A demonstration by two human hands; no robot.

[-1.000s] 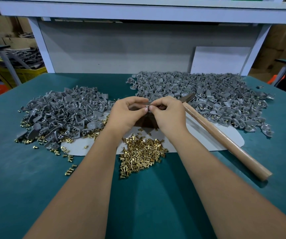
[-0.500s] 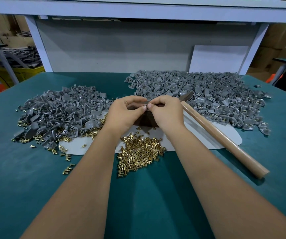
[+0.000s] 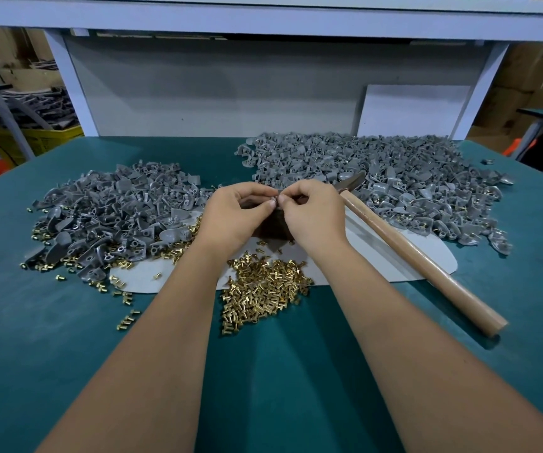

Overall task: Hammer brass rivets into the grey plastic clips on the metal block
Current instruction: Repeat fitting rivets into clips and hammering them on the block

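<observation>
Pinching a tiny clip (image 3: 273,201) between both hands' fingertips, just above the metal block (image 3: 271,225).
Left hand (image 3: 234,214) and right hand (image 3: 312,212) clamp it thumb-to-forefinger; light, stiff and probably slippery, so hold its edges.

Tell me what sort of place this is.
Likely a small factory assembly bench: heaps of grey clips, loose brass rivets, a hammer and stacked cardboard boxes behind.
</observation>
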